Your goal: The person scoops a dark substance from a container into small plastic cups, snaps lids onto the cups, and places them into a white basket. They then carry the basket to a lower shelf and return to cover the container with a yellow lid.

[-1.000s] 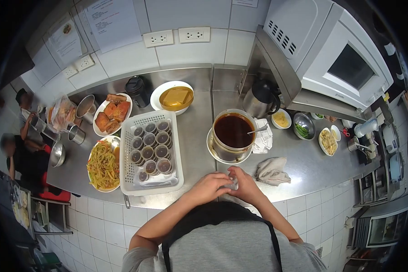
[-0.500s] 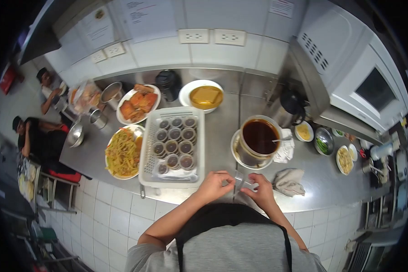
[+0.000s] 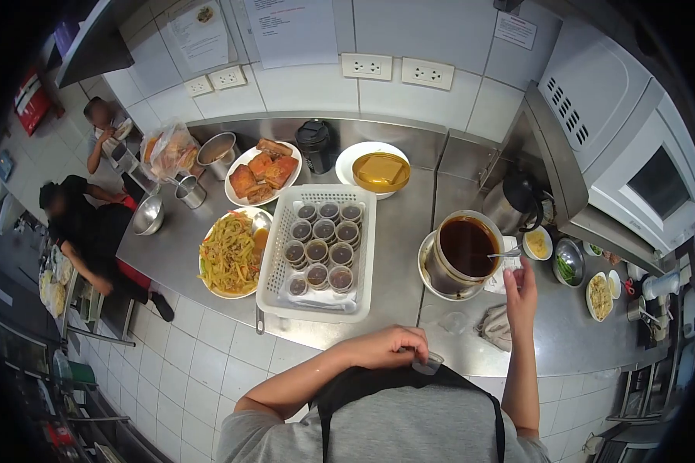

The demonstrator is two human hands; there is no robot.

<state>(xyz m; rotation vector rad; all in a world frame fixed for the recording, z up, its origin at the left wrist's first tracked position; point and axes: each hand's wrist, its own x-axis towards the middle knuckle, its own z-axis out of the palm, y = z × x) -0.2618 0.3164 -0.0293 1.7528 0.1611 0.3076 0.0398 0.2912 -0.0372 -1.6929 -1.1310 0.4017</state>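
My left hand (image 3: 394,347) holds a small clear plastic cup (image 3: 428,363) close to the apron, fingers curled on its rim. My right hand (image 3: 522,292) is raised beside the tub of dark brown sauce (image 3: 466,245), fingers apart and holding nothing. Just beyond its fingertips, a metal spoon handle (image 3: 508,253) sticks out of the sauce. The tub stands on a white plate (image 3: 428,266). A clear plastic lid (image 3: 454,320) lies on the counter between my hands. To the left, a white basket (image 3: 267,287) holds several small cups of dark sauce (image 3: 316,250).
A plate of noodles (image 3: 232,253), a plate of browned meat (image 3: 264,174) and a black lidded cup (image 3: 313,145) stand left and behind. A crumpled cloth (image 3: 496,327) lies right, near a steel jug (image 3: 508,202) and bowls. Two people are at far left.
My right hand has let go of the clear plastic and moved up and right toward the spoon. My left hand has drawn the cup toward my body. The lid now lies on the counter.
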